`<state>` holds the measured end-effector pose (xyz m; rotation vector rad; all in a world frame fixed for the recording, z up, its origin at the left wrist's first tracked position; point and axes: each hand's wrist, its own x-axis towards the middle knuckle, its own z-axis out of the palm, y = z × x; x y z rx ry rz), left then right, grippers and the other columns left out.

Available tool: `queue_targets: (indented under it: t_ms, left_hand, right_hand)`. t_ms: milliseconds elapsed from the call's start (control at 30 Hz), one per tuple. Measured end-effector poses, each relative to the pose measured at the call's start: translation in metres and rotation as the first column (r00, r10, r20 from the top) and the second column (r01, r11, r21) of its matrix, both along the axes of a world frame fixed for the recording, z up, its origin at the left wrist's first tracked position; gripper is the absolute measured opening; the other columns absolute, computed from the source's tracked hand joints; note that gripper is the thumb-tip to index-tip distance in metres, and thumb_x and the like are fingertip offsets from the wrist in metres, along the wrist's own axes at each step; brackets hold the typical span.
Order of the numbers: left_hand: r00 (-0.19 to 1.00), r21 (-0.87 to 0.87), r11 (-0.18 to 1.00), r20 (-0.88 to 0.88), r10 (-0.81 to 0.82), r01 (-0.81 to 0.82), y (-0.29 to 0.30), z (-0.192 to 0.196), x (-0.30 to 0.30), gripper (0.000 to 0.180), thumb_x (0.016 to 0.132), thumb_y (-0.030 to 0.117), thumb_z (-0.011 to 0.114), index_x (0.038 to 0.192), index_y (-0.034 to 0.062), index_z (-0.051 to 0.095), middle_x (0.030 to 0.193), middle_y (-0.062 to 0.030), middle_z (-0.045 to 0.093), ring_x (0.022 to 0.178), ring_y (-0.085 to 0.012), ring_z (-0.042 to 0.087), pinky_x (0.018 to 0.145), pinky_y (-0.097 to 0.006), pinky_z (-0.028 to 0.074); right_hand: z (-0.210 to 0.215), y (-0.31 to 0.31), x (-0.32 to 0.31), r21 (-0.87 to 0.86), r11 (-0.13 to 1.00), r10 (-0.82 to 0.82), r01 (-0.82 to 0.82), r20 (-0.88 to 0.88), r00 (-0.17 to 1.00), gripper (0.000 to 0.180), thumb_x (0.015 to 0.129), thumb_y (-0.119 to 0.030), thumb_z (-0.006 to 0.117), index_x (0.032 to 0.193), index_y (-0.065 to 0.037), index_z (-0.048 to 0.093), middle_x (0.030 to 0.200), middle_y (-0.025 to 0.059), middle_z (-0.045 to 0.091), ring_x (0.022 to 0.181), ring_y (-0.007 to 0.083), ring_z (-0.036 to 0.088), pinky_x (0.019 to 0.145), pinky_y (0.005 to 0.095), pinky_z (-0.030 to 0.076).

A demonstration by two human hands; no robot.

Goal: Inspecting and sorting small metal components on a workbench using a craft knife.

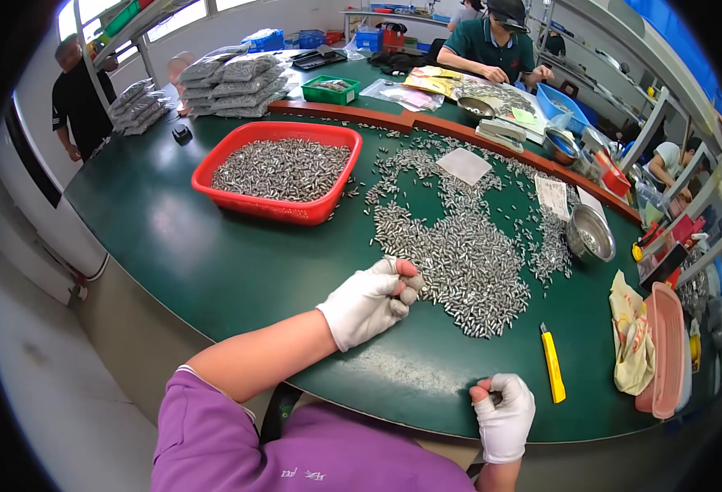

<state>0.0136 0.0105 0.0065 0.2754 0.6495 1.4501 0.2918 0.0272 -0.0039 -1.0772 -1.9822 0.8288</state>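
I judge these metal pins (468, 266) light, stiff, slippery, best pinched mid-length; left hand (371, 303) and right hand (505, 416) show curled fingers, grip unclear.

On the green surface (164, 254) we note a spread heap of small metal pieces (468, 262), a red basket (262, 209) left of it, a metal bowl (604, 234) right of it, and a yellow cutter (553, 366) toward the near edge.

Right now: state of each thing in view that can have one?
Left hand: gloved, fingers curled, grip unclear
Right hand: gloved, fingers curled, grip unclear
Metal pieces: loose, heaped
Red basket: upright, well filled
Steel bowl: open, partly filled
Yellow cutter: lying flat, blade unclear
Bags: filled, stacked
Green bin: open
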Motion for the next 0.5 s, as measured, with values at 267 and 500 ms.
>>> queue_targets:
  t_ms: [267,500]
  left_hand:
    - [0.933,0.435,0.826,0.134,0.334,-0.358,0.012,0.019,-0.089,0.022,0.091,-0.01,0.044,0.107,0.0035,0.05,0.106,-0.0116,0.055,0.085,-0.0142,0.055,0.072,-0.022,0.05]
    - [0.147,0.478,0.605,-0.695,0.704,-0.637,0.016,0.049,-0.304,0.072,0.098,0.058,0.042,0.147,0.0064,0.031,0.154,-0.0191,0.034,0.146,-0.0302,0.027,0.119,-0.041,0.016]
  right_hand:
    - [0.0,0.001,-0.001,0.023,0.999,0.024,-0.024,0.008,1.0,0.022,0.074,-0.01,0.082,0.079,-0.003,0.062,0.073,0.0083,0.063,0.054,0.0172,0.061,0.052,0.0281,0.049]
    - [0.004,-0.001,-0.003,0.028,0.999,0.045,-0.046,0.012,0.999,0.021,0.074,-0.009,0.081,0.078,-0.003,0.062,0.072,0.0085,0.063,0.055,0.0177,0.061,0.053,0.0284,0.049]
